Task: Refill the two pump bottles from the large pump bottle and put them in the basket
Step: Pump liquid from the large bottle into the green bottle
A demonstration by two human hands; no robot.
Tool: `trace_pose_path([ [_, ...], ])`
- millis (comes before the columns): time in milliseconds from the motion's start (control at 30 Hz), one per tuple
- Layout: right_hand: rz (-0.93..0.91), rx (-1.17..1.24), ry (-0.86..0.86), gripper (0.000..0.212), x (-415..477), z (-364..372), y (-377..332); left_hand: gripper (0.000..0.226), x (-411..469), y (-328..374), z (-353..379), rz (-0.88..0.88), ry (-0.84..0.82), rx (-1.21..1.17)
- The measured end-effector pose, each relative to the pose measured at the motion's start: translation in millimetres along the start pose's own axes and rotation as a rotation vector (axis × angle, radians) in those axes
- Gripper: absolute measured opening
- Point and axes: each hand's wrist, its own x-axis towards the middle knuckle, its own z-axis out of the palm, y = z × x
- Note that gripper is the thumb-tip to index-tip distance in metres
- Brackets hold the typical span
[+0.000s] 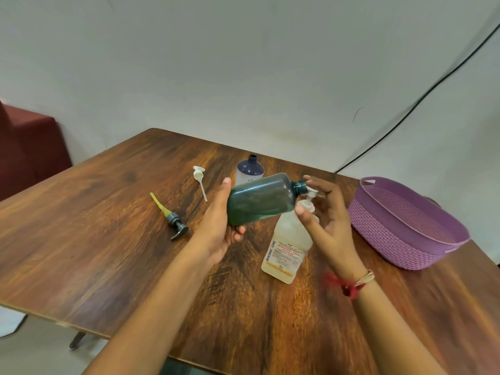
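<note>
My left hand (220,226) grips an uncapped dark green bottle (261,198), tilted on its side with its open neck against the white pump head (308,200) of the large clear labelled bottle (286,247), which stands on the table. My right hand (324,215) is at that pump head, thumb in front and fingers behind it. A dark blue bottle (250,169) stands uncapped behind the green one. The purple woven basket (405,228) sits at the right with nothing visible in it.
Two loose pumps lie on the wooden table (108,239) to the left: a white one (200,180) and a grey one with a yellow tube (173,220). A black cable (422,98) runs down the wall. A dark red seat (29,147) stands at the far left.
</note>
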Motion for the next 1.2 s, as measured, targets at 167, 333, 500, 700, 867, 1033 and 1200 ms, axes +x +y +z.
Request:
trace_pose_path([
  [167,-0.102,-0.071,0.107,0.062,-8,17,12,0.054,1,-1,2,-0.022,0.021,0.001],
  [333,-0.201,-0.135,0.233,0.067,-6,31,19,0.054,3,0,5,-0.020,0.042,0.014],
  [500,-0.211,-0.042,0.329,0.047,-7,35,26,0.050,5,-2,4,-0.030,0.058,0.013],
  [700,-0.188,-0.013,0.430,0.029,-8,39,22,0.050,3,-6,3,-0.059,0.048,0.017],
  [867,-0.163,-0.012,0.338,0.042,-11,36,26,0.050,3,-2,3,-0.073,0.034,0.014],
  [1033,-0.169,-0.007,0.376,0.035,-5,36,22,0.050,3,-4,4,-0.056,0.040,0.000],
  [1200,-0.105,-0.070,0.447,0.038,-6,39,22,0.045,4,-9,2,-0.071,0.061,-0.019],
])
